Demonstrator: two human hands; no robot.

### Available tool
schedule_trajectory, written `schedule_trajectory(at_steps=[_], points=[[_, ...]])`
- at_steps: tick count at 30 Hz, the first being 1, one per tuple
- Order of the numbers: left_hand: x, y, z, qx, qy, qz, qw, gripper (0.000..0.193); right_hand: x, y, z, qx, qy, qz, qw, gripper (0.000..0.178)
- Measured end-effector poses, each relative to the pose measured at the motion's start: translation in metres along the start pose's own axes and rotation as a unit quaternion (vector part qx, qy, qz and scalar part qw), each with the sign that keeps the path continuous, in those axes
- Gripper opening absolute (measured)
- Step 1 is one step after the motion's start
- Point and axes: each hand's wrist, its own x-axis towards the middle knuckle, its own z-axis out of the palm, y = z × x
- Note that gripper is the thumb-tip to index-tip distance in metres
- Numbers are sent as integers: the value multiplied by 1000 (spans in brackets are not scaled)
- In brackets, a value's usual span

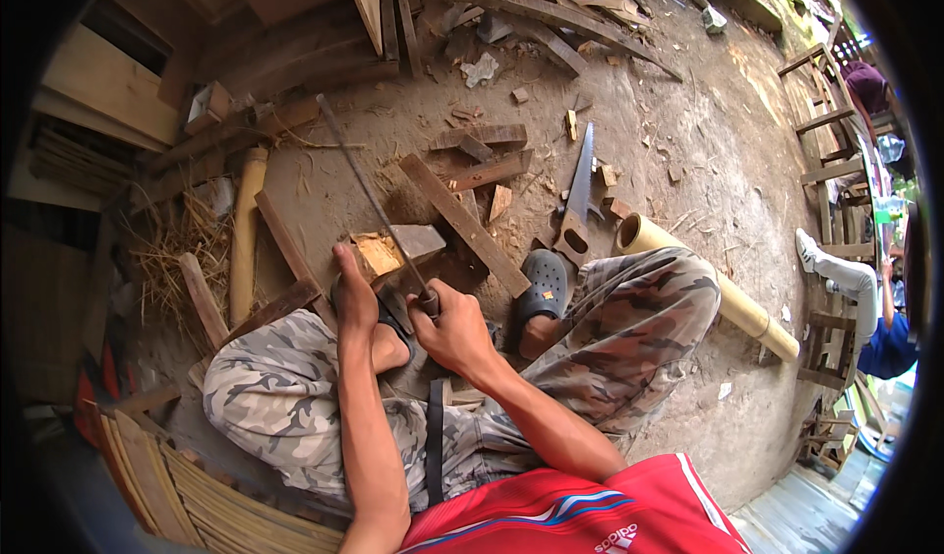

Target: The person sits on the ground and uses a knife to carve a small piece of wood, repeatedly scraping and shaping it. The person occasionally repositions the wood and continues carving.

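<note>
Your right hand [454,330] is wrapped tight on the long blade [374,200]. Left hand [354,293] presses, fingers hidden, beside the wood block [379,252]. One slip could cut that hand, I think.

Bare dirt floor [708,151] at upper right gives you room; planks [462,222], a handsaw [578,195] and bamboo pole [733,303] crowd the centre.

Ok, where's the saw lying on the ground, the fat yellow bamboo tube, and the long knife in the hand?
Grey handsaw [582,182]: head view, middle of its blade.
Thick yellow bamboo tube [747,310]: head view, its side.
Long dark knife [369,192]: head view, mid-blade; right hand [454,333] grips its handle.
</note>
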Motion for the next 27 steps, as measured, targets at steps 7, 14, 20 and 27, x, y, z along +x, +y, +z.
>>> schedule_trajectory(at_steps=[7,14,20,27], points=[[11,-17,-7,13,-10,40,999,85,6,-10,-14,6,-24,14,1000,24],[2,-8,1,60,13,49,997,91,10,24,-1,-33,-71,29,997,28],[0,-2,5,58,-22,19,998,90,5,8,-4,-8,-1,-1,1000,27],[7,-10,1,50,32,23,998,86,4,2,-8,17,5,-14,1000,26]])
